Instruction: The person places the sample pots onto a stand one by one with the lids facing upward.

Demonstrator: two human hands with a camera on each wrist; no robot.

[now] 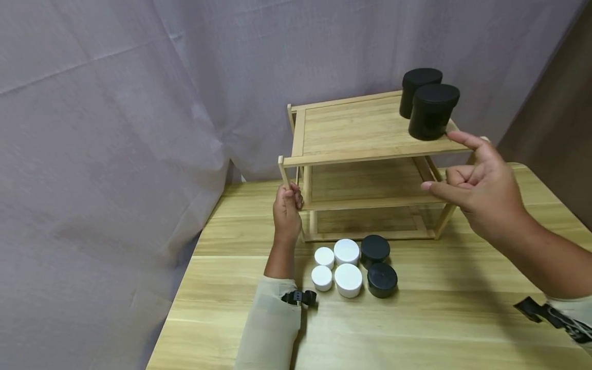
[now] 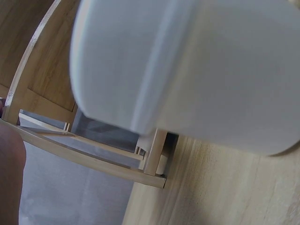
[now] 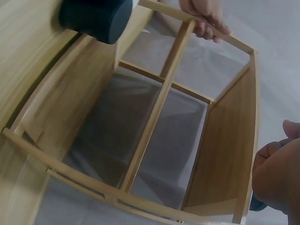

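At two o'clock on the wooden rack stand two black jars, seemingly being positioned: right hand, thumb and forefinger wide, reaches the nearer's base; left hand grips the eight-o'clock post; next likely needs a gentle nudge

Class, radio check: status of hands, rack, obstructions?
Left hand gripping wooden three-tier rack. Right hand at nearer tall black jar. Six shorter jars standing before rack.
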